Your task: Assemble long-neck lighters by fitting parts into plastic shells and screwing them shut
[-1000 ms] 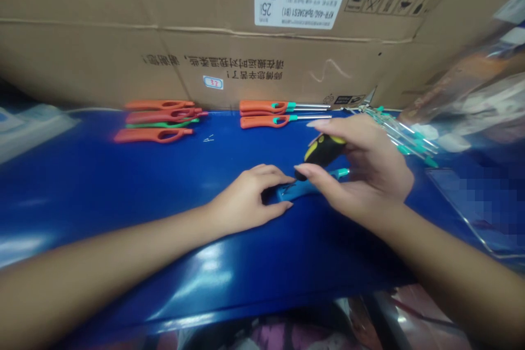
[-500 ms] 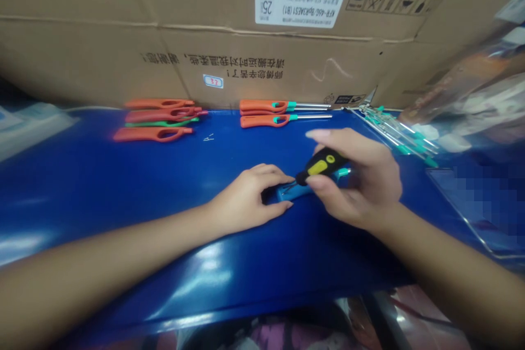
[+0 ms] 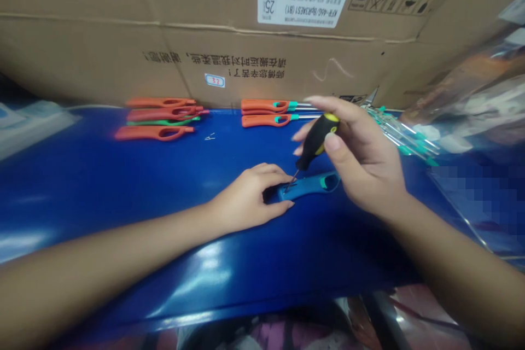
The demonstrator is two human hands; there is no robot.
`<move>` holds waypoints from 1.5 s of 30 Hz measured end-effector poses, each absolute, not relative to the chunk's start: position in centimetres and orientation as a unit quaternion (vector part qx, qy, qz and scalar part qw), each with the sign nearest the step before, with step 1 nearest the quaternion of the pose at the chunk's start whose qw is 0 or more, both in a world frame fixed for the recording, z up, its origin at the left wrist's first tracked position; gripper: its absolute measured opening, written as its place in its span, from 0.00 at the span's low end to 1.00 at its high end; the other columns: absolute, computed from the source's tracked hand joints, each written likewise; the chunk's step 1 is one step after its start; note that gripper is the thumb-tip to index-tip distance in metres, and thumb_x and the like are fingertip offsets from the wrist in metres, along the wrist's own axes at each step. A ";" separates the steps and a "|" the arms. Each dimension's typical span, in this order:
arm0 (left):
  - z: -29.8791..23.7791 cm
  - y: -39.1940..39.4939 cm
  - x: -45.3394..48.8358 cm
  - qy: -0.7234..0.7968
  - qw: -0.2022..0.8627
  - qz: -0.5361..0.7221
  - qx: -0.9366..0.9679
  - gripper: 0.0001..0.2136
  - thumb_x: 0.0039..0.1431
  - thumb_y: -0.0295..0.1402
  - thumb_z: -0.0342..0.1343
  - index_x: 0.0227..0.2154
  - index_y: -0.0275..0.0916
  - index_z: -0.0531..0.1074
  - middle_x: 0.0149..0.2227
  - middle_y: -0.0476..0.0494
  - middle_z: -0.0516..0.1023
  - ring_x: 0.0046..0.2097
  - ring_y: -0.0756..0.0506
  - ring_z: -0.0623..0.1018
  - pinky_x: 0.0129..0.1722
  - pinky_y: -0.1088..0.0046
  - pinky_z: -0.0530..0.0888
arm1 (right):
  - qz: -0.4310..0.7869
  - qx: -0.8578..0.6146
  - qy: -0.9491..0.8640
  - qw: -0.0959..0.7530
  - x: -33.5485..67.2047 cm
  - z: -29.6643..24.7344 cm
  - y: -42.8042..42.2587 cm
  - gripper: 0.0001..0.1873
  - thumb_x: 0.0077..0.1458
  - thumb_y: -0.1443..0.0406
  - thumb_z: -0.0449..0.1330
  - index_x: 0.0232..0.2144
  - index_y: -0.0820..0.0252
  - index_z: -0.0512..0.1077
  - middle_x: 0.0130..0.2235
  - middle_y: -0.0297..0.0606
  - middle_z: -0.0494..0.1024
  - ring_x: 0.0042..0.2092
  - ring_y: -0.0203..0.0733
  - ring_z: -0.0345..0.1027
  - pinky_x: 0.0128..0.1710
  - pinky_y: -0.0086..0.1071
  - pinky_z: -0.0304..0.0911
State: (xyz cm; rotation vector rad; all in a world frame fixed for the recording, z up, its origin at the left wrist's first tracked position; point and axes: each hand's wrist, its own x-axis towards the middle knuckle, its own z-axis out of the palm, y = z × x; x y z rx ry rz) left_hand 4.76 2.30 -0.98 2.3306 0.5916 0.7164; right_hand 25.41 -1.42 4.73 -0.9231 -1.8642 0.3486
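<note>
A blue lighter body (image 3: 308, 185) with a teal end lies flat on the blue table (image 3: 123, 191). My left hand (image 3: 250, 197) pinches its left end between thumb and fingers and presses it down. My right hand (image 3: 361, 156) is closed round a black and yellow screwdriver (image 3: 314, 142), held tilted, handle up and to the right. Its thin tip touches the top of the lighter body close to my left fingertips.
Orange handle shells with a green one (image 3: 159, 117) lie at the back left, two orange long-nosed lighters (image 3: 274, 112) at the back middle. Several metal rods with teal ends (image 3: 404, 134) lie at the right. A big cardboard box (image 3: 246, 27) closes off the back; clear bags (image 3: 471, 98) are at right.
My right hand has lifted and tipped the screwdriver from nearly flat to steeply tilted, with the tip staying on the lighter body. The left hand has not moved.
</note>
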 end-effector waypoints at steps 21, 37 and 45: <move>-0.9 2.3 4.7 0.226 0.319 0.266 0.881 0.16 0.60 0.33 0.64 0.51 0.37 0.77 0.47 0.42 0.80 0.49 0.43 0.79 0.53 0.64 0.76 | 0.115 -0.349 -0.781 0.506 25.4 5.4 -1.4 0.19 0.69 0.62 0.53 0.59 0.47 0.70 0.48 0.38 0.81 0.41 0.43 0.77 0.39 0.41 0.77; -1.0 2.3 4.7 0.225 0.315 0.274 0.880 0.15 0.59 0.32 0.64 0.49 0.40 0.77 0.46 0.42 0.80 0.48 0.43 0.79 0.53 0.62 0.76 | -0.060 -0.343 -0.776 0.526 25.1 5.6 -2.1 0.17 0.59 0.65 0.65 0.51 0.47 0.77 0.37 0.36 0.82 0.38 0.46 0.74 0.41 0.44 0.74; -1.0 2.3 4.7 0.228 0.315 0.272 0.880 0.16 0.59 0.33 0.64 0.50 0.38 0.77 0.47 0.41 0.80 0.49 0.43 0.79 0.54 0.63 0.75 | 0.005 -0.341 -0.766 0.545 25.0 5.5 -2.0 0.16 0.62 0.62 0.63 0.51 0.44 0.77 0.38 0.35 0.82 0.37 0.45 0.75 0.37 0.43 0.74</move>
